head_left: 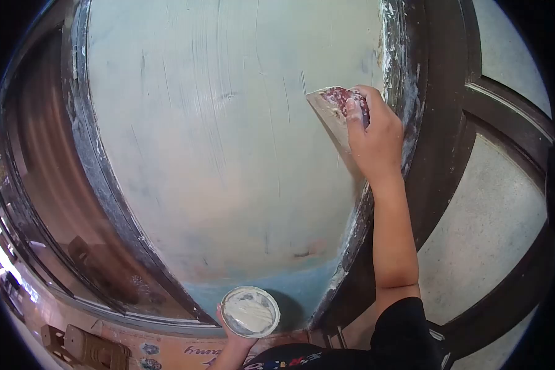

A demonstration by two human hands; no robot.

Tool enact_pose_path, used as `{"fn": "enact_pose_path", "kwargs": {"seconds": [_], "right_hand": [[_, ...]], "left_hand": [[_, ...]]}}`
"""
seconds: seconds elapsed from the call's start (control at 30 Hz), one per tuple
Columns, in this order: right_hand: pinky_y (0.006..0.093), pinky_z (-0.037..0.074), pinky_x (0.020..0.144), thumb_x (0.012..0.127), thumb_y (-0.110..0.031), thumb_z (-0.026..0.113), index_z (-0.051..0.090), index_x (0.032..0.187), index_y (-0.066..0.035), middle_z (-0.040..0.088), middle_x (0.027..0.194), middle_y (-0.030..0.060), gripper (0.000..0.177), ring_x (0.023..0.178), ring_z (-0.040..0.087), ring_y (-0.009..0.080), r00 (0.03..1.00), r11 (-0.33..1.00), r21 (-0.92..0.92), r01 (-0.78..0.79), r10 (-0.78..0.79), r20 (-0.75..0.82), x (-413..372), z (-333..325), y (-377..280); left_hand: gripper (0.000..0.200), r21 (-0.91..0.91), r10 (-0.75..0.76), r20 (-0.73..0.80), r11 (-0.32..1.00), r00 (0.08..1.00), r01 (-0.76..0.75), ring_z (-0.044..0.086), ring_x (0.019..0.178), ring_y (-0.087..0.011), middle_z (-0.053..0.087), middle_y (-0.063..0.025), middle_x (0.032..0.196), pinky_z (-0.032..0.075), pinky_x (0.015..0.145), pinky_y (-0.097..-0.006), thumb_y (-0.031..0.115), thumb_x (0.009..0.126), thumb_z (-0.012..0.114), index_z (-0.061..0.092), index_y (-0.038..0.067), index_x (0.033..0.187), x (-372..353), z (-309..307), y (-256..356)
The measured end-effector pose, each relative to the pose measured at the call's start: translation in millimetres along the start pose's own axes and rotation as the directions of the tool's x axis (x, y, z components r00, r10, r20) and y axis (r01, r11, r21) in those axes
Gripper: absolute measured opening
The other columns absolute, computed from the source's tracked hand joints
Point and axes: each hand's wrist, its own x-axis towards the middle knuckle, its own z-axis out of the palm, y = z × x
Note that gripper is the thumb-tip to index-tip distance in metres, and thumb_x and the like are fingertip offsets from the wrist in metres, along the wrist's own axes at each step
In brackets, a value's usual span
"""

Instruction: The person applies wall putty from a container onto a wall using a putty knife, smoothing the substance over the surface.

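Observation:
My right hand (pixel 377 132) grips a putty knife (pixel 334 100) with a wide, pale-smeared blade and a red, putty-spotted back. The blade's edge lies right at the pale wall panel (pixel 228 160), near its upper right side, and casts a shadow below. Streaks, scratches and smears of filler mark the panel, which turns blue along its bottom. Low in the view, my left hand (pixel 234 343) holds a round tub (pixel 276 322) from below and the left side, most of its fingers hidden behind it. Whitish putty (pixel 251 316) lies inside the tub.
Dark, chipped wooden frames (pixel 102 163) spotted with white border the panel on both sides. A brown panelled frame with grey insets (pixel 487 216) stands at right. Brown glazing (pixel 61 172) is at left. A brown plastic stool (pixel 92 347) and lettered floor covering (pixel 166 353) show at bottom left.

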Motion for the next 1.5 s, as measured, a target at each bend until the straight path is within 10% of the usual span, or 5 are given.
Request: {"fn": "enact_pose_path", "kwargs": {"seconds": [0.77,0.87,1.03,1.17,1.5], "right_hand": [[0.0425,0.05,0.078,0.091,-0.018,0.059,0.06,0.109,-0.004,0.067,0.097,0.0154,0.023,0.088,0.063,0.0375,0.995,0.995,-0.011,-0.097,0.098,0.028,-5.2,1.8,-7.2],[0.0379,0.05,0.076,0.092,-0.017,0.059,0.06,0.108,-0.002,0.067,0.091,0.0136,0.022,0.083,0.066,0.0286,0.992,0.983,0.148,-0.108,0.116,-0.046,-12.8,-8.3,1.9],[0.027,0.047,0.069,0.092,-0.018,0.063,0.06,0.105,0.001,0.061,0.079,0.0043,0.023,0.073,0.054,0.0088,0.921,0.843,0.392,-0.369,0.273,0.279,-79.1,-22.0,-11.8],[0.0296,0.049,0.067,0.092,-0.015,0.063,0.06,0.103,0.0,0.062,0.078,0.0092,0.019,0.07,0.057,0.0131,0.804,0.791,0.36,-0.494,0.258,0.535,-134.2,-18.1,-33.8],[0.0381,0.051,0.067,0.088,-0.01,0.063,0.061,0.099,0.0,0.064,0.081,0.0168,0.015,0.071,0.063,0.0326,0.844,0.86,0.365,-0.356,0.128,0.522,-161.7,-8.5,-47.3]], "left_hand": [[0.076,0.04,-0.029,-0.009,0.999,1.0,0.029,0.05,0.124,-0.0371,0.052,-0.0119,0.137,0.039,0.105,-0.0565,0.072,0.083,0.042,0.053,0.016,0.133,5.4,-7.7,25.5],[0.077,0.017,-0.032,-0.009,0.999,0.999,0.032,0.05,0.124,-0.0373,0.052,-0.0121,0.138,0.039,0.105,-0.0573,0.073,0.083,0.042,0.053,0.017,0.134,6.0,-4.3,26.5],[0.079,-0.003,0.012,0.05,1.0,0.999,-0.012,0.048,0.127,-0.0378,0.05,-0.0125,0.14,0.038,0.106,-0.0587,0.074,0.083,0.043,0.051,0.017,0.137,8.7,36.1,34.5],[0.083,-0.042,0.019,0.115,0.999,0.993,-0.014,0.047,0.128,-0.0384,0.048,-0.0138,0.142,0.039,0.105,-0.0594,0.075,0.083,0.042,0.047,0.015,0.14,16.2,75.3,46.3],[0.089,0.009,0.023,0.249,1.0,0.968,-0.026,0.047,0.127,-0.04,0.044,-0.0147,0.146,0.04,0.104,-0.0592,0.079,0.08,0.043,0.044,0.016,0.143,19.3,111.2,54.3]]}}
